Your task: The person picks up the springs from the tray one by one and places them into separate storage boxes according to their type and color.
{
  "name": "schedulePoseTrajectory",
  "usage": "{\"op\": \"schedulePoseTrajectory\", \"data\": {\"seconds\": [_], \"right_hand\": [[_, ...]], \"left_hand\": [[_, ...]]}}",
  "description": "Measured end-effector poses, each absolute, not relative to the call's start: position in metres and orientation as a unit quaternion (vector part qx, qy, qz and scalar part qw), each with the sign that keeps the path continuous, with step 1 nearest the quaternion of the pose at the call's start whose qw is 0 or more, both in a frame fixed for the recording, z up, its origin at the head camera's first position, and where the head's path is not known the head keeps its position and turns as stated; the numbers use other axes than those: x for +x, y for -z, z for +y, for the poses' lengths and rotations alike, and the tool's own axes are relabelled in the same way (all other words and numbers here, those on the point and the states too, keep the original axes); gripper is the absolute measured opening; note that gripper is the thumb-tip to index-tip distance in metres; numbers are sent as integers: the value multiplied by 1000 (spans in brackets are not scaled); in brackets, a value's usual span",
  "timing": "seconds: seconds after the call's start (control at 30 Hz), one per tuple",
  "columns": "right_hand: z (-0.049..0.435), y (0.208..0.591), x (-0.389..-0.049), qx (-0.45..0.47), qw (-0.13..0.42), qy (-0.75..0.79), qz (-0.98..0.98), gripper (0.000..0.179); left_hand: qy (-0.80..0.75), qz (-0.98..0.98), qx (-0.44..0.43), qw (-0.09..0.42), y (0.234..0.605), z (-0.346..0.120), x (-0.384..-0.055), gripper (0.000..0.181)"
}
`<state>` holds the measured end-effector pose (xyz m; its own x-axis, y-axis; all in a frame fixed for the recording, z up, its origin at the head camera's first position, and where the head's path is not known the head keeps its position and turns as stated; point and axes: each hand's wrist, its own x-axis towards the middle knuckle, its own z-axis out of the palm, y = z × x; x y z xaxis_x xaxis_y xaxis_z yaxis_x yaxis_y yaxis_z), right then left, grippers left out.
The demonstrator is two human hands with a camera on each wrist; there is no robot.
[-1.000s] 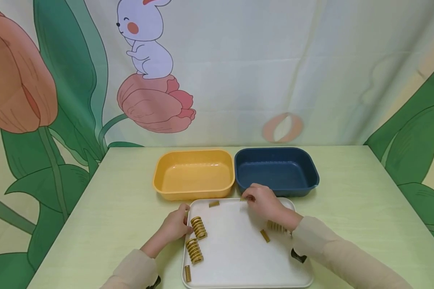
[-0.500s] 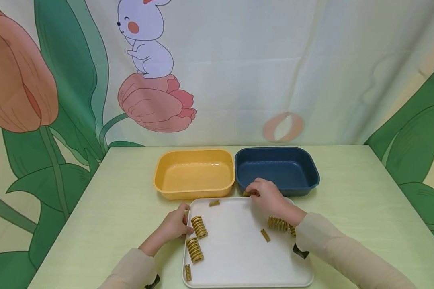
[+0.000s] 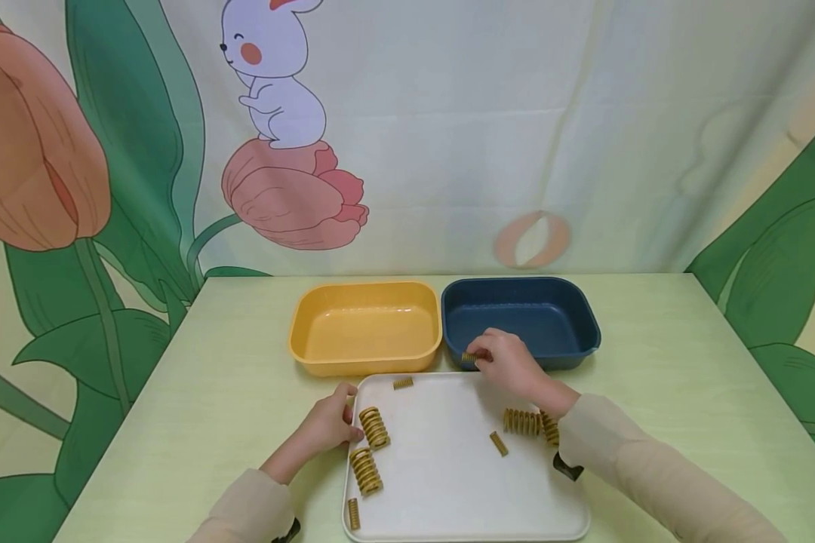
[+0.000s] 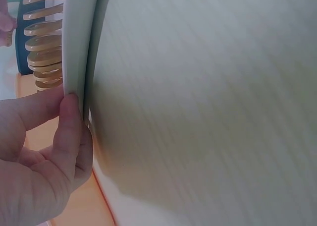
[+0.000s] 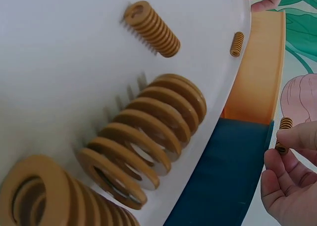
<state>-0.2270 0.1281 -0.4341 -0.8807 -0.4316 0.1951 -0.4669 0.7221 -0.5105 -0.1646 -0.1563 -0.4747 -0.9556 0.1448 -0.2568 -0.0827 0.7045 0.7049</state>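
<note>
My right hand (image 3: 512,366) pinches a small gold coil spring (image 3: 469,357) between thumb and fingertips, over the near wall of the blue bin (image 3: 570,332). The right wrist view shows that spring (image 5: 286,123) with its end poking out of the grip. At the left rim of the white tray (image 3: 448,483), my left hand (image 3: 329,421) holds the edge between thumb and fingers. Two large gold springs (image 3: 373,427) lie just inside that rim. Toward the tray's right side are another large spring (image 3: 521,421) and one partly covered by the sleeve (image 3: 550,427).
Small springs also lie on the tray: one near the far edge (image 3: 403,384), one right of the middle (image 3: 499,443), one at the near left corner (image 3: 353,513). A yellow bin (image 3: 364,328) stands left of the blue one, behind the tray. A printed curtain (image 3: 435,151) hangs behind the table.
My right hand has lifted the small spring from the tray's far edge and moved it away and slightly right, to the blue bin's near wall. The left hand has stayed put.
</note>
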Motion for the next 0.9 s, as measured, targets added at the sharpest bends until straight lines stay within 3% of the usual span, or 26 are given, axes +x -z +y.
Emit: {"op": "schedulePoseTrajectory", "data": {"seconds": [0.37,0.9], "right_hand": [[133,433,-236,236,46,-290,-926,12],[139,434,-253,220,23,-305,-926,12]], "left_hand": [[-382,912,14,147,476,-156,-164,64],[-383,912,15,148,476,-157,-164,65]]}}
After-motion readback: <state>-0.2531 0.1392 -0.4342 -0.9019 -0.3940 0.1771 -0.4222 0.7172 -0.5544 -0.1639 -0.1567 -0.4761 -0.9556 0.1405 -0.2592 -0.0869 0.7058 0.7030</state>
